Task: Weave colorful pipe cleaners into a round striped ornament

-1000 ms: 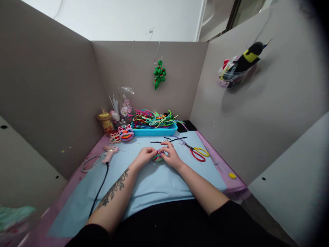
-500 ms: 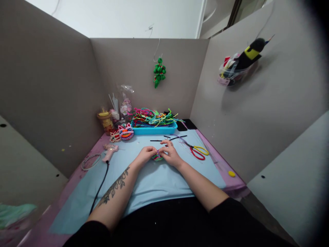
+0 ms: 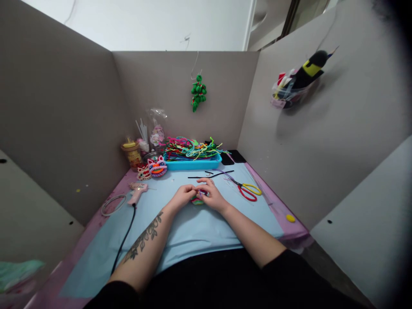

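My left hand (image 3: 183, 196) and my right hand (image 3: 215, 198) meet over the middle of the light blue cloth (image 3: 206, 227). Between them is a small pipe-cleaner piece (image 3: 197, 201) in green, purple and some red, mostly covered by my fingers. My left fingers are pinched on its left side. The right fingers curl over its top and right side, with a bit of purple showing beneath them. Just beyond my hands lie black pipe cleaners (image 3: 197, 177). To their right rest scissors (image 3: 246, 189) with one red and one yellow handle, blades slightly apart.
A blue tray (image 3: 193, 165) of colourful pipe cleaners stands at the back. Pipe-cleaner animal heads (image 3: 157, 166) sit left of it, near a pink glue gun (image 3: 137, 194) with a black cord. Phones (image 3: 238, 156) lie back right. Grey partitions (image 3: 186, 116) enclose the table.
My right fingers have folded down over the pipe-cleaner piece, closer to my left hand. The view has shifted slightly. The things on the table lie as before.
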The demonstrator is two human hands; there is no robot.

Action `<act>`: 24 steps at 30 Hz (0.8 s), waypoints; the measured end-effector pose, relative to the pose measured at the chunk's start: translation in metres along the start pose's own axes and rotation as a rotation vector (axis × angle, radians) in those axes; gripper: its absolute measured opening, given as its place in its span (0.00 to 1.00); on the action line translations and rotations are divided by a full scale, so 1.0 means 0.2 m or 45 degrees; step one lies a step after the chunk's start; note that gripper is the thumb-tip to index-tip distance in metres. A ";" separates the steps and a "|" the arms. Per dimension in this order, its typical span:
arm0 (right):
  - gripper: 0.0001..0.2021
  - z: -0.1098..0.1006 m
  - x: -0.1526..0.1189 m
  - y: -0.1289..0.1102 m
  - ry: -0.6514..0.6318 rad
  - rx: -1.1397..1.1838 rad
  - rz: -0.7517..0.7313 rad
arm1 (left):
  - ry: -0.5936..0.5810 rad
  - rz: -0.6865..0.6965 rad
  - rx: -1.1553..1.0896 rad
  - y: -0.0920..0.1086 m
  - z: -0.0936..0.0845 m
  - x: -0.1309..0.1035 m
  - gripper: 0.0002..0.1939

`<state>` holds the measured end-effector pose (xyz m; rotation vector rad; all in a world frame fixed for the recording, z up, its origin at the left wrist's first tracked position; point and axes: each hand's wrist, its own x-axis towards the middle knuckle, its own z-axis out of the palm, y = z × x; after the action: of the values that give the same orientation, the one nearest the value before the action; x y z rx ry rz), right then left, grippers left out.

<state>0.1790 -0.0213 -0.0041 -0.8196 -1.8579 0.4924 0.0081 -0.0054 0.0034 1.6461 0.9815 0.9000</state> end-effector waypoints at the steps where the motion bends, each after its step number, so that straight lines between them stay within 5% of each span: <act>1: 0.06 0.00 0.00 0.00 0.029 0.002 0.007 | -0.002 0.000 0.016 0.00 0.00 0.00 0.11; 9: 0.06 -0.07 0.03 0.06 0.438 0.202 0.218 | 0.215 0.041 -0.023 0.04 -0.02 -0.01 0.13; 24: 0.04 -0.01 0.01 0.02 0.186 0.017 0.059 | 0.199 0.085 0.086 -0.01 0.00 0.01 0.13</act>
<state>0.1813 -0.0171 -0.0040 -0.8683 -1.7030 0.4615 0.0081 -0.0033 0.0010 1.6939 1.0783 1.0632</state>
